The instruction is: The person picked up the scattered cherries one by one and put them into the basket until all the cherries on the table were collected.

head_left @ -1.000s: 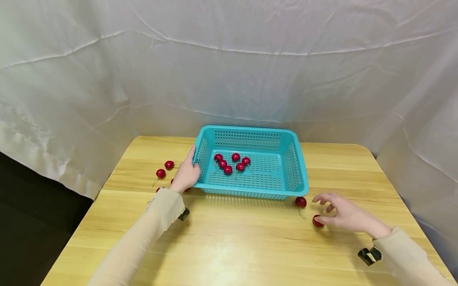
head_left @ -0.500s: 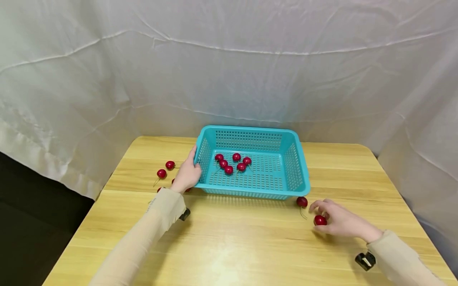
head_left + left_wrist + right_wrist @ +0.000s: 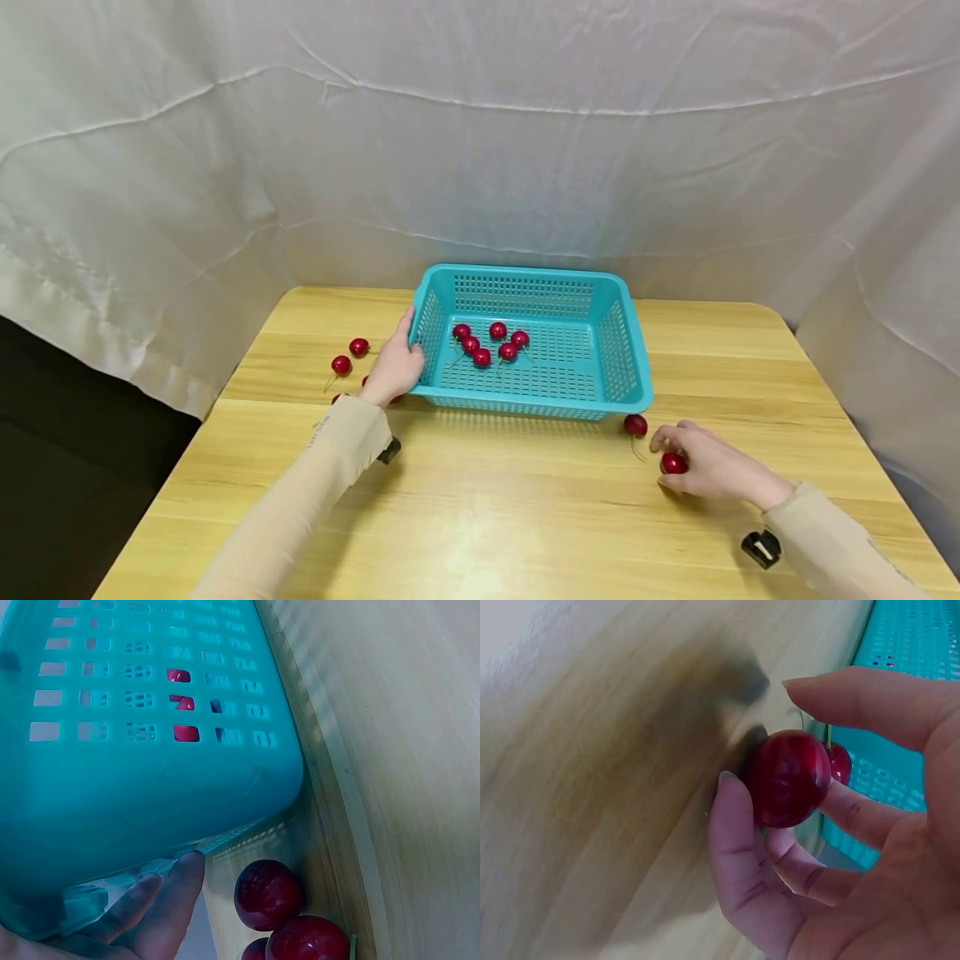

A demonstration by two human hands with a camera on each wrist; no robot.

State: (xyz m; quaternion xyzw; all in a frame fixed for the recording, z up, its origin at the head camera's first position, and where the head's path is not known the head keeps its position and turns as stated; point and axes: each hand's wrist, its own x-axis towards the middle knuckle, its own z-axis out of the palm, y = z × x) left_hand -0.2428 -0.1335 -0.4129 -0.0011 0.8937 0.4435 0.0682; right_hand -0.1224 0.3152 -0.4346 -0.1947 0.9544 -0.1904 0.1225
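In the head view, a blue plastic basket (image 3: pixel 532 408) holds several red cherries (image 3: pixel 482 357). My left hand (image 3: pixel 393 367) grips its left end, thumb by the rim and fingers along the outside. In the left wrist view, those fingers (image 3: pixel 169 900) lie against the basket's end wall (image 3: pixel 150 817). Toward the right, my right hand (image 3: pixel 716 467) has its fingers curled round a cherry (image 3: pixel 673 464) low over the table. The right wrist view shows this cherry (image 3: pixel 787 778) against the fingers, with the thumb (image 3: pixel 832 694) apart from it.
Another cherry (image 3: pixel 635 425) with a stem lies by the basket's front right corner. Left of the basket are several loose cherries (image 3: pixel 341 365), some partly behind the left hand. A pale cloth (image 3: pixel 525 167) hangs behind the wooden table (image 3: pixel 525 517).
My right hand has moved slightly left and its fingers have closed round the cherry, which has shifted a little. The left hand stays at the basket.
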